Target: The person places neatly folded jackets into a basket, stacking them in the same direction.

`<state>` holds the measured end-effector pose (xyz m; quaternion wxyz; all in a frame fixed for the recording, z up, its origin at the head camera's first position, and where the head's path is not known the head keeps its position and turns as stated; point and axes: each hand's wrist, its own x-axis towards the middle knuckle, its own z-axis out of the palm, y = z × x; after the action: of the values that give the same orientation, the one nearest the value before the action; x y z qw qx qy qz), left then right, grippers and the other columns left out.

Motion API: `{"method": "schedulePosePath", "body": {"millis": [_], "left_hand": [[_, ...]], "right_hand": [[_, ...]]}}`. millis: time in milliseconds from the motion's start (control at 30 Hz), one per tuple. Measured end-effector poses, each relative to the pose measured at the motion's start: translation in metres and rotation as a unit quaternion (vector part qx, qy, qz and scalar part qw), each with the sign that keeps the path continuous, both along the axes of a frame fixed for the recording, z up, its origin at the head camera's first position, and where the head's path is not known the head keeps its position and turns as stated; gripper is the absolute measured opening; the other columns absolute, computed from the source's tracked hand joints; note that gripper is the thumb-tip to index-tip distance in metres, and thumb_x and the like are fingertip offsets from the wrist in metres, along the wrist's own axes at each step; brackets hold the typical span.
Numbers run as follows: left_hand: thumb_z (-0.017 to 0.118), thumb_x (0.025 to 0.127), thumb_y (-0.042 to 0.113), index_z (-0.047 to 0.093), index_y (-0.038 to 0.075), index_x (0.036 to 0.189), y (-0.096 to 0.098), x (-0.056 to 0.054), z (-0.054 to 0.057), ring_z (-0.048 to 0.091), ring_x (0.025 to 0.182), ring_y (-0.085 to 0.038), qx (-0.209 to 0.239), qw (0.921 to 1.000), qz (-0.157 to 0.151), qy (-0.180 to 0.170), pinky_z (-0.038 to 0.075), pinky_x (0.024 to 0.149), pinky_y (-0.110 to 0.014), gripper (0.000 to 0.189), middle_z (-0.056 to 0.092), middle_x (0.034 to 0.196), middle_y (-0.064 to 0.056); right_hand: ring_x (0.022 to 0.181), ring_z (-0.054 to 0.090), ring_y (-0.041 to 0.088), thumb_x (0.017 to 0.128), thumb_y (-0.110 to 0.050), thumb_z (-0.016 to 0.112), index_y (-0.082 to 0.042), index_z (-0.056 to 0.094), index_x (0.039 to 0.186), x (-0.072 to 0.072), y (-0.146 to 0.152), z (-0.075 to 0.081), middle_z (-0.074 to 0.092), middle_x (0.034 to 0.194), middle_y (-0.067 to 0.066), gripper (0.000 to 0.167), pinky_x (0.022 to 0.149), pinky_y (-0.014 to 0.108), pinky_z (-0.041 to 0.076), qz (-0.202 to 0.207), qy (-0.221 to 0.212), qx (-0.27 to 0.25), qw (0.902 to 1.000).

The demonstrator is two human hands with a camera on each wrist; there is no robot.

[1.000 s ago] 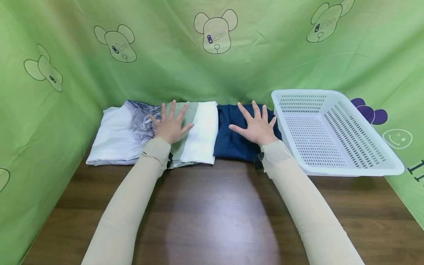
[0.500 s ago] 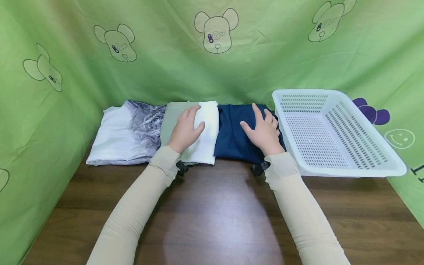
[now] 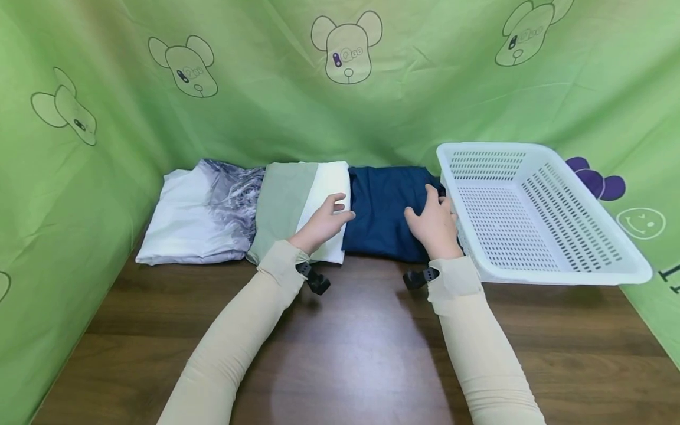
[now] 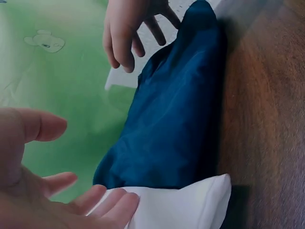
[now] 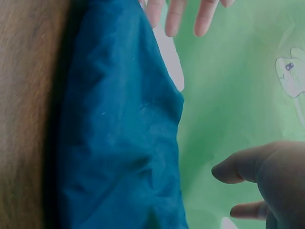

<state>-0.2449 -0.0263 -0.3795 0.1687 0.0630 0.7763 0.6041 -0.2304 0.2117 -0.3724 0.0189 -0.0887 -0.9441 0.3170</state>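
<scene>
A folded navy cloth (image 3: 379, 212) lies on the table between my two hands; it fills the middle of the left wrist view and shows bright blue in the right wrist view. My left hand (image 3: 324, 224) hovers over the white part of a folded green-and-white cloth (image 3: 284, 200), thumb and fingers apart, holding nothing. At the navy cloth's right side, beside the basket, is my right hand (image 3: 435, 227), its thumb and fingers spread around that edge. Whether its fingertips touch the cloth is hard to tell.
A white plastic basket (image 3: 512, 224) stands at the right with nothing in it. Left of the green-and-white cloth lies a folded white-and-grey patterned cloth (image 3: 183, 218). Green curtain (image 3: 265, 112) hangs behind and at both sides of the brown wooden table (image 3: 340, 354).
Both hands have moved right and toward the front edge, turning from flat, spread palms-down to thumbs-up, facing each other across the navy cloth. The cloths and basket have stayed in place.
</scene>
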Motion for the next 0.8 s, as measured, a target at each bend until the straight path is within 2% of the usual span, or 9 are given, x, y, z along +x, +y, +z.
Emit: {"method": "schedulePosePath", "body": {"millis": [133,267,500,667,800], "left_hand": [[0.054,0.103,0.024,0.022,0.007,0.161,0.007,0.000,-0.004,0.033,0.148,-0.031,-0.013,0.9994,-0.026,-0.018,0.032,0.118,-0.043,0.067,0.033,0.160,-0.021],[0.053,0.104,0.023,0.020,0.006,0.161,0.014,0.001,-0.007,0.030,0.149,-0.030,-0.012,0.9989,-0.034,-0.031,0.029,0.119,-0.044,0.069,0.028,0.163,-0.019],[0.053,0.102,0.024,0.013,0.005,0.162,0.030,0.003,-0.009,0.023,0.152,-0.029,-0.039,0.9983,-0.030,-0.031,0.028,0.120,-0.042,0.075,0.017,0.168,-0.015],[0.052,0.100,0.023,0.012,0.002,0.162,0.037,0.002,-0.009,0.026,0.151,-0.029,-0.050,0.9981,-0.022,-0.027,0.028,0.120,-0.042,0.076,0.020,0.166,-0.019],[0.052,0.100,0.023,0.014,0.002,0.161,0.038,-0.002,-0.013,0.028,0.150,-0.030,-0.047,0.9979,-0.003,-0.045,0.029,0.119,-0.042,0.076,0.020,0.166,-0.018]], "right_hand": [[0.133,0.022,0.068,0.101,-0.034,0.049,-0.008,0.009,0.163,0.000,0.004,-0.005,0.014,0.155,0.041,0.077,0.101,0.075,0.030,-0.007,-0.022,0.003,0.9997],[0.135,0.020,0.069,0.101,-0.035,0.049,-0.007,0.007,0.163,-0.001,0.007,-0.011,0.014,0.153,0.044,0.079,0.104,0.075,0.028,-0.013,-0.037,-0.001,0.9992],[0.136,0.019,0.068,0.102,-0.037,0.048,-0.006,0.006,0.163,-0.005,0.012,-0.017,0.016,0.152,0.046,0.080,0.106,0.074,0.027,-0.026,-0.053,-0.012,0.9982],[0.137,0.020,0.066,0.102,-0.039,0.046,-0.006,0.002,0.162,-0.010,0.013,-0.020,0.019,0.150,0.048,0.082,0.108,0.072,0.026,-0.032,-0.073,-0.009,0.9968],[0.138,0.016,0.067,0.102,-0.040,0.045,-0.005,-0.003,0.162,-0.012,0.015,-0.021,0.017,0.150,0.049,0.085,0.109,0.072,0.025,-0.035,-0.088,-0.013,0.9954]]}}
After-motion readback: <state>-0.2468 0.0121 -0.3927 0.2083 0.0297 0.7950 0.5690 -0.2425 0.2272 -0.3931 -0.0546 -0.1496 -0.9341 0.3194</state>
